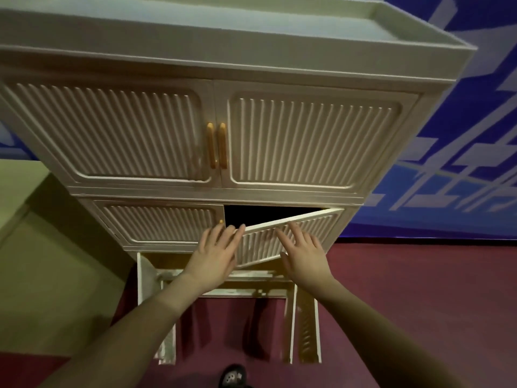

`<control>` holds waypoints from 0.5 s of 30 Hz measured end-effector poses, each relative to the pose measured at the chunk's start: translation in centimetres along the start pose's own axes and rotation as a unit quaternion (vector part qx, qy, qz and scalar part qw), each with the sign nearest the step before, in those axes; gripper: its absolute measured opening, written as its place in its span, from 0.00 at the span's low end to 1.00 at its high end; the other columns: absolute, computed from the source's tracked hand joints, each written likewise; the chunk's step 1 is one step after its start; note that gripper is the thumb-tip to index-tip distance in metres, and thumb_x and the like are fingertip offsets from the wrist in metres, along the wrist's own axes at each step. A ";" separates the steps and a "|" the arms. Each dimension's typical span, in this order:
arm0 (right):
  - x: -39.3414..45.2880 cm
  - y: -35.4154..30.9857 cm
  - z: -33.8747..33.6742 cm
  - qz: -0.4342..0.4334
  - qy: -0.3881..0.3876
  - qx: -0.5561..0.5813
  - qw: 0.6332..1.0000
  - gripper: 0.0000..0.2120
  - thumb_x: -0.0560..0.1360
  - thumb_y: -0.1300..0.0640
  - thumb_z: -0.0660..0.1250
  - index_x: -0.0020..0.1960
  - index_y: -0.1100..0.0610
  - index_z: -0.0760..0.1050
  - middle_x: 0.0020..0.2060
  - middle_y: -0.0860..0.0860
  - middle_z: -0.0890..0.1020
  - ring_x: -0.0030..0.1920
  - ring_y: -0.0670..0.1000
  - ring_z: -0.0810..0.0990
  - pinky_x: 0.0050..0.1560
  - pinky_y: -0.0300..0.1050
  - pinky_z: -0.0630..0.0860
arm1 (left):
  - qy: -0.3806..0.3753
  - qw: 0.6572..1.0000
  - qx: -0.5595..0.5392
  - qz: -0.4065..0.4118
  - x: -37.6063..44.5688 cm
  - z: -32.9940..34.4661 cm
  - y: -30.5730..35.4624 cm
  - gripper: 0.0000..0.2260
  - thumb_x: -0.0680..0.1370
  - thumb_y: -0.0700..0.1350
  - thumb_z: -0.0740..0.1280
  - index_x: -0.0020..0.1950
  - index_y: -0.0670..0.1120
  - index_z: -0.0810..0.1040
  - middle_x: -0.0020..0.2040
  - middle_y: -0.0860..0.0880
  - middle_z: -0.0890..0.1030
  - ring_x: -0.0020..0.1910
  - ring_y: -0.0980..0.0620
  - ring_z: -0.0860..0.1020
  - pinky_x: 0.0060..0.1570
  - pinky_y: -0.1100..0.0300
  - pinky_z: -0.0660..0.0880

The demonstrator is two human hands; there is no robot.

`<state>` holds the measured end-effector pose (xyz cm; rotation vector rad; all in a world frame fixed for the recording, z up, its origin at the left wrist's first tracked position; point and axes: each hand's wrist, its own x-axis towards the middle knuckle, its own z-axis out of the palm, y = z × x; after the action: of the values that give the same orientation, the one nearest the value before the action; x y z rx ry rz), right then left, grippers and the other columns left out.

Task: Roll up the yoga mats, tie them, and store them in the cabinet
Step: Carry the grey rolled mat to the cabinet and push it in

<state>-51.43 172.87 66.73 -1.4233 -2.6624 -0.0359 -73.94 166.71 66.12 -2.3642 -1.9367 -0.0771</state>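
Note:
A cream cabinet [223,65] with ribbed doors fills the view. Its two top doors are closed, with amber handles [216,145] side by side. In the middle tier the right door [307,228] stands partly ajar, and a dark gap [260,215] shows behind it. My left hand [215,254] lies flat with its fingertips on that door's free edge. My right hand [303,256] rests open-fingered on the door's ribbed front. Both bottom-tier doors [306,329] are swung wide towards me. No yoga mat is visible.
Dark red carpet [419,303] covers the floor. A pale green wall or panel [50,261] stands to the left of the cabinet. A blue patterned wall [461,149] runs behind on the right. The tip of a shoe [233,376] shows at the bottom edge.

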 end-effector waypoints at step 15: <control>5.7 -2.3 1.2 0.033 -0.063 -0.030 0.997 0.34 0.77 0.51 0.64 0.78 0.48 0.52 0.74 0.56 0.63 0.74 0.59 0.60 0.74 0.55 0.46 | -0.081 0.996 -0.037 -0.014 3.5 1.1 -4.9 0.30 0.80 0.56 0.58 0.78 0.52 0.50 0.77 0.50 0.58 0.75 0.43 0.55 0.72 0.45 0.49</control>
<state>-56.61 176.36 66.26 -1.5805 -2.7337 -0.0203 -78.04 171.13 65.51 -2.4605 -2.0729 0.0442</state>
